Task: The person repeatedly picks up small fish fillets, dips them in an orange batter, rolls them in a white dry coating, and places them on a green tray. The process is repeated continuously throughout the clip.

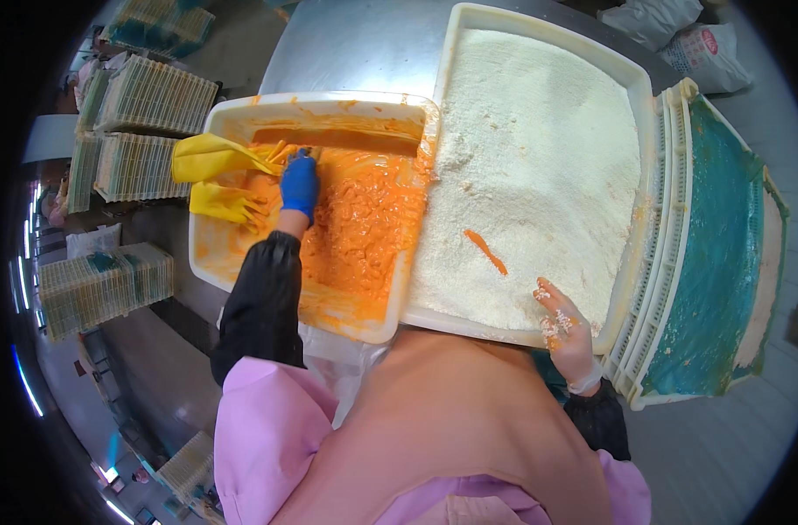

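Note:
My left hand [300, 185], in a blue glove, reaches into a white tub [204, 236] of wet orange batter [368, 223]. Its fingers are bent and pressed together by the tub's far left part; what they hold, if anything, is hidden. Beside it, a pair of yellow rubber gloves [213, 160] hangs over the left rim, finger ends in the batter. An orange-coated strip [485, 252] lies on white crumbs [539, 131] in the larger tray [646, 131]. Near that tray's front edge, my right hand [570, 339] is open in a clear glove, crumbs and batter on its fingers.
Stacked racks with green mesh [714, 254] stand right against the crumb tray. The metal table [364, 52] shows behind the tub. White sacks [705, 57] sit at the far right. More stacks of racks [145, 166] stand on the floor at left.

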`<action>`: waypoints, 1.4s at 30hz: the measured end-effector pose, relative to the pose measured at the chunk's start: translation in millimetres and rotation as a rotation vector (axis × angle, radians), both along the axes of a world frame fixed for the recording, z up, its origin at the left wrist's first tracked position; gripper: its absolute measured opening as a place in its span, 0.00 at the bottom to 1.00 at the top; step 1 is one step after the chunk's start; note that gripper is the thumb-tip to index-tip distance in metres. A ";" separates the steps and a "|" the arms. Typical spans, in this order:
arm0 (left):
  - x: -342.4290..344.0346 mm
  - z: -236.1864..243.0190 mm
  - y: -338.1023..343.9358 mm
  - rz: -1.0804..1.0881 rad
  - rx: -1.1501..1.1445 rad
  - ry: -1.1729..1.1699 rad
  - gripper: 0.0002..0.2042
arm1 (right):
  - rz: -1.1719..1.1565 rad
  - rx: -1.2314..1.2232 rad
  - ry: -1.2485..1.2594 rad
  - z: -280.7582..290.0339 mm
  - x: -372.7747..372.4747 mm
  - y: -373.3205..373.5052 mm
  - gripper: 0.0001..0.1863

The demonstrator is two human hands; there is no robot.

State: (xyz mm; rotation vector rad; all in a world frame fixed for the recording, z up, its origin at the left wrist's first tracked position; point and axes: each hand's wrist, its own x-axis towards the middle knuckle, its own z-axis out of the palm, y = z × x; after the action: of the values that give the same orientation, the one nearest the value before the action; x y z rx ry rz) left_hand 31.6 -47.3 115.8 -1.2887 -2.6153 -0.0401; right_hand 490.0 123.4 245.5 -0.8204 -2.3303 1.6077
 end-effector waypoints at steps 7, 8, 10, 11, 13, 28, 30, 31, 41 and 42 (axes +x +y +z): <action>-69.2 -31.3 -19.6 0.174 -0.054 -0.065 0.09 | 0.000 0.055 -0.067 2.8 -5.0 -4.8 0.16; -72.1 -33.5 -27.7 0.149 -0.052 -0.108 0.09 | 0.013 0.073 -0.072 4.2 -6.5 -4.8 0.16; -70.9 -18.8 -28.4 0.074 -0.047 -0.191 0.09 | 0.005 0.081 -0.053 3.1 -9.9 -5.0 0.17; -67.8 -12.5 -27.8 0.121 -0.119 -0.213 0.09 | 0.002 0.085 -0.044 2.3 -11.3 -5.4 0.17; -55.7 10.0 -20.0 0.220 -0.257 -0.249 0.09 | 0.005 0.067 -0.034 1.2 -14.4 -5.9 0.17; -21.4 62.0 7.2 0.162 0.739 -1.452 0.08 | 0.006 0.101 0.058 -4.4 0.1 -9.6 0.16; 8.5 95.6 33.7 0.158 0.997 -1.692 0.09 | -0.007 0.105 0.080 -5.9 1.1 -9.8 0.16; 19.3 103.1 43.3 0.071 0.935 -1.662 0.11 | -0.014 0.107 0.091 -7.4 2.7 -10.4 0.16; 183.5 67.1 117.2 -0.898 -0.083 -0.649 0.11 | -0.057 0.084 0.079 -9.3 13.8 -11.5 0.16; 190.8 64.7 118.0 -0.902 -0.157 -0.471 0.09 | -0.074 0.088 0.068 -12.6 17.2 -12.2 0.16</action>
State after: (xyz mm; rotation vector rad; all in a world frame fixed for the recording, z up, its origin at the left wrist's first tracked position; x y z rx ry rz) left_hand 222.5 70.7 180.4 -2.6722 -2.1199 -0.3207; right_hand 507.2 111.3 232.9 -0.8100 -2.2775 1.4694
